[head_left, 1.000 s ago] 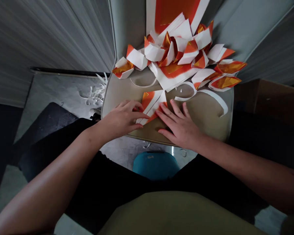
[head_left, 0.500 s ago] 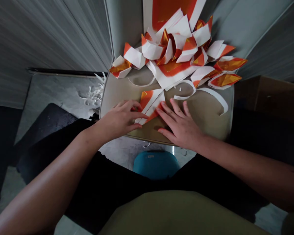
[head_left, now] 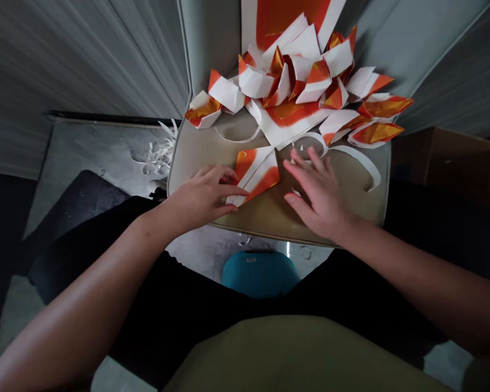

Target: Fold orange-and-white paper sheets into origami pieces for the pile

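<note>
A folded sheet of white, orange and gold paper (head_left: 258, 173) lies on the tan chair seat, with two flaps meeting along a middle line. My left hand (head_left: 206, 193) holds its left and near edges, index finger across the paper and thumb by the near corner. To the right of the paper, my right hand (head_left: 320, 190) is raised with its fingers apart, touching nothing I can make out. Just beyond lies a stack of flat paper sheets (head_left: 283, 133), partly covered by several folded paper ingots (head_left: 255, 84) in white, orange and gold.
White paper strips (head_left: 361, 160) curl on the chair seat (head_left: 196, 158). More strips (head_left: 157, 158) lie heaped on the floor at the left. A blue-green object (head_left: 261, 275) stands below the seat's front edge. At the right is a cardboard box (head_left: 465, 163).
My right hand has lifted off the folded paper and moved right, its fingers spreading. My left hand stays on the paper.
</note>
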A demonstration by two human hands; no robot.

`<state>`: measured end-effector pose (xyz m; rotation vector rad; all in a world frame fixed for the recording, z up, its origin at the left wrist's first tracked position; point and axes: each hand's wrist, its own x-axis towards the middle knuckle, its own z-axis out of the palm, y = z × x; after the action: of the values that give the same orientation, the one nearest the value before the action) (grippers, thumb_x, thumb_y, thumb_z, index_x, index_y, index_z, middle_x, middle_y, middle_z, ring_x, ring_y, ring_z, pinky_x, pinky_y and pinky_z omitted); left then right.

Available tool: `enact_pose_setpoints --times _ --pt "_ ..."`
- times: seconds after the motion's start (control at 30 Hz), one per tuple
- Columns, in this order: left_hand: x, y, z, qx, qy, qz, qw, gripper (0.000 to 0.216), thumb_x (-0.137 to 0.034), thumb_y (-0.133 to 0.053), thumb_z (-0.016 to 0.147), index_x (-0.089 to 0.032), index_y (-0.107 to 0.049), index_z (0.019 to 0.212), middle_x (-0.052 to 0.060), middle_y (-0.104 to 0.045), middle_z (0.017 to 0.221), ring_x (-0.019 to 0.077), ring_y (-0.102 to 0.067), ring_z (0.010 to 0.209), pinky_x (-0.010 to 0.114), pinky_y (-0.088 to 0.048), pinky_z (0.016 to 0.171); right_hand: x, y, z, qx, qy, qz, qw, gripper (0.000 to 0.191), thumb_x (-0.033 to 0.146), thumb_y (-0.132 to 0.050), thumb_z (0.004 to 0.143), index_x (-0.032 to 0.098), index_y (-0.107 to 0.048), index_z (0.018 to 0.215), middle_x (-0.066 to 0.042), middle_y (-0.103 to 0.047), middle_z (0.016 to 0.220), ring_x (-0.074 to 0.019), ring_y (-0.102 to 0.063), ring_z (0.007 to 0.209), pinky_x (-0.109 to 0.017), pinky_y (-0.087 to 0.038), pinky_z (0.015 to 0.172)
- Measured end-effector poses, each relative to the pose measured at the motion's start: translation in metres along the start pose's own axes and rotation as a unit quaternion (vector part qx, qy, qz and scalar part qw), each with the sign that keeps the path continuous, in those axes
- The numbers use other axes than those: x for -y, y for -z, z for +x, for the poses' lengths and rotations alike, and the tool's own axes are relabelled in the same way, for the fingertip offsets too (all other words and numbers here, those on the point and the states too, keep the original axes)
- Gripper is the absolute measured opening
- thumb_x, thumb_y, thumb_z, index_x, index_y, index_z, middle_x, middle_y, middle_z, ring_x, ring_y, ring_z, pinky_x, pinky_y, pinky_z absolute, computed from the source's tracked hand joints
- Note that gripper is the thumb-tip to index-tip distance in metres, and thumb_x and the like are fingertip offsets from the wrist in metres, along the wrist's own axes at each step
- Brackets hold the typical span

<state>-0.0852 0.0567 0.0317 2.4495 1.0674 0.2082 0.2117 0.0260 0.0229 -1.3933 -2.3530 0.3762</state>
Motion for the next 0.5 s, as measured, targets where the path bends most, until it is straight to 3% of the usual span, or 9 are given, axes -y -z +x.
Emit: enact_pose_setpoints --times 0.1,0.17,0.3,0.4,0.5 --pt "0.000 0.000 0.000 0.005 0.005 -0.003 1.000 0.034 -0.030 -0.078 0.091 -0.036 -0.076 0.124 0.005 -0.060 0.126 0.0263 -0.057 0.122 0.044 -0.050 0.107 -0.007 0.014 0.004 -0.071 0.012 0.033 0.997 0.041 0.029 -0.054 0.101 0.021 -0.061 0.141 -0.012 -0.065 0.146 -0.0348 -0.050 0.146 -0.059 -0.043 0.118" --pt "0.000 0.001 0.000 0.006 0.006 -0.006 1.000 0.033 -0.030 -0.077 0.091 -0.036 -0.076 0.124 0.005 -0.060 0.126 0.0264 -0.057 0.122 0.044 -0.050 0.107 -0.009 0.023 0.006 -0.085 0.004 0.033 0.996 0.033 0.027 -0.055 0.101 0.022 -0.068 0.131 -0.010 -0.076 0.127 -0.0293 -0.068 0.123 -0.049 -0.054 0.106" --pt "0.000 0.003 0.000 0.005 0.003 -0.014 1.000 0.032 -0.031 -0.076 0.092 -0.036 -0.076 0.124 0.005 -0.059 0.127 0.0262 -0.058 0.122 0.044 -0.049 0.108 -0.010 0.032 0.009 0.001 -0.004 -0.024 1.000 0.028 0.027 -0.066 0.095 0.023 -0.073 0.122 -0.005 -0.080 0.101 -0.0232 -0.074 0.088 -0.039 -0.059 0.084" --pt "0.000 0.004 0.000 0.014 0.002 -0.020 1.000 0.031 -0.033 -0.073 0.094 -0.036 -0.075 0.124 0.005 -0.059 0.128 0.0258 -0.059 0.119 0.045 -0.049 0.106 -0.012 0.033 0.009 0.070 0.006 -0.057 0.996 0.035 0.029 -0.070 0.092 0.023 -0.071 0.127 -0.004 -0.077 0.099 -0.0223 -0.071 0.084 -0.037 -0.056 0.078" --pt "0.000 0.005 0.000 0.016 0.005 -0.018 1.000 0.030 -0.033 -0.072 0.094 -0.035 -0.075 0.124 0.005 -0.060 0.128 0.0252 -0.059 0.117 0.045 -0.049 0.105 -0.016 0.030 0.008 0.102 0.014 -0.095 0.990 0.029 0.033 -0.068 0.094 0.024 -0.074 0.122 -0.005 -0.074 0.098 -0.0231 -0.070 0.085 -0.036 -0.053 0.074"
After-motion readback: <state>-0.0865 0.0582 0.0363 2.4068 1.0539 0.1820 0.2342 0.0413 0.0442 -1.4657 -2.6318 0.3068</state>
